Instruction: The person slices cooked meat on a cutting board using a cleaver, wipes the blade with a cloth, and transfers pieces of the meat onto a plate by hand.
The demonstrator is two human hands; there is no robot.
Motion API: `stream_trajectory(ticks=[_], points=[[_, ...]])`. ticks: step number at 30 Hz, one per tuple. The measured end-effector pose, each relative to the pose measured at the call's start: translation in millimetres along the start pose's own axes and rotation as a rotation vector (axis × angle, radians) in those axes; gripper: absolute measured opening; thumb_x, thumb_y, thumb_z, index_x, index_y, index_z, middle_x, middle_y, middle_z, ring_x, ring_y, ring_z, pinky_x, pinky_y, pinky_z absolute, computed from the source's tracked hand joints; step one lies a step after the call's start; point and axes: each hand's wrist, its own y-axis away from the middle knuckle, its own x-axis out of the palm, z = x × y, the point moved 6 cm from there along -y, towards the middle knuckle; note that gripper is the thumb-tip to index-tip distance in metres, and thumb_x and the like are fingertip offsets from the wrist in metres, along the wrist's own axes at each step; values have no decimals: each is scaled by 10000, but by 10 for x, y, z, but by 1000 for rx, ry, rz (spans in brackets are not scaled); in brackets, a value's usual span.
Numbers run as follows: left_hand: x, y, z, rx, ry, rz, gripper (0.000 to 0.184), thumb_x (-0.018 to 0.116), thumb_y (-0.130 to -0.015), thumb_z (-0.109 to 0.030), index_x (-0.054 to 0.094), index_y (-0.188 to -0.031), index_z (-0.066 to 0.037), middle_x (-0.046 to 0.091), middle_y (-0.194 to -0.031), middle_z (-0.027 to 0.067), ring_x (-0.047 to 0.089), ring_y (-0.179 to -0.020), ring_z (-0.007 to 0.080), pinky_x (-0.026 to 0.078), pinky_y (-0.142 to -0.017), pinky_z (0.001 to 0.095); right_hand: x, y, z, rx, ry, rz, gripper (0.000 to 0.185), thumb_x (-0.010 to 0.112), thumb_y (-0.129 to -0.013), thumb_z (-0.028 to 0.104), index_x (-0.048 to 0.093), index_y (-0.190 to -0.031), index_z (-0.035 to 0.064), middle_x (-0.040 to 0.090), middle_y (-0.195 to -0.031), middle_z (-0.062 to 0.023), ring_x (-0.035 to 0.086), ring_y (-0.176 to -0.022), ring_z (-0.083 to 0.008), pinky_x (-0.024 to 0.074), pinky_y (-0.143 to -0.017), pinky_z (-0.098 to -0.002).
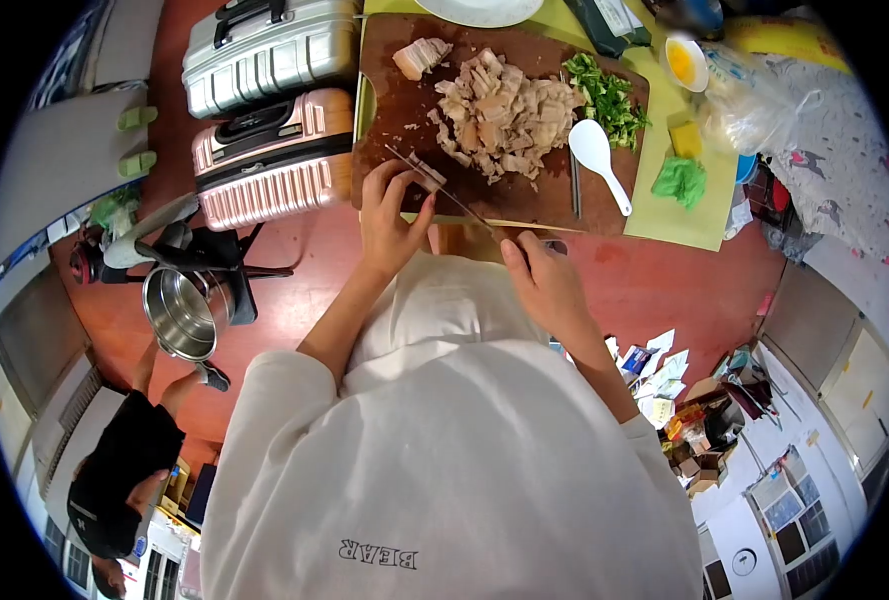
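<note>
My left hand (391,222) has its fingers closed on a small piece of meat (426,177) near the front edge of the brown cutting board (395,100). A knife (452,197) lies across that piece, its handle in my closed right hand (545,280) just off the board's front edge. Behind them is a pile of sliced meat (500,115), with a larger chunk of meat (422,58) at the back left. Chopped green vegetable (610,103) sits at the board's right. A white spoon (595,150) rests on the board beside dark chopsticks (576,188).
Two suitcases (275,165) stand left of the board. A white plate (480,8) is at the back. Right are a green cloth (680,181), a bowl with yellow contents (685,63) and a plastic bag (775,105). A metal pot (183,312) and another person (125,475) are at left.
</note>
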Motion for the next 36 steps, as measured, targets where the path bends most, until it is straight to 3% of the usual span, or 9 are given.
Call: stream_trajectory(ticks=[2, 4, 36], points=[[16, -7, 7, -4, -1, 6, 366, 778, -765, -81, 629, -1093, -17, 569, -1212, 173, 535, -1149, 365, 456, -966, 437, -15, 0, 19, 14, 16, 17, 377, 474, -1040, 383, 549, -948, 24, 638, -697, -227, 631, -634, -452, 487, -575, -541], [31, -9, 11, -12, 29, -8, 349, 778, -763, -81, 630, -1072, -18, 567, -1203, 177, 531, -1135, 371, 451, -960, 442, -30, 13, 12, 86, 21, 63, 367, 466, -1054, 375, 548, -948, 34, 639, -755, -238, 617, -737, -471, 446, -614, -545], [143, -46, 111, -81, 90, -22, 365, 774, -702, -58, 643, -1039, -13, 600, -1139, 173, 555, -1059, 376, 465, -913, 438, 44, -19, 42, 47, 137, 105, 330, 482, -1045, 343, 567, -1024, 25, 656, -696, -195, 652, -644, -413, 486, -574, -524]])
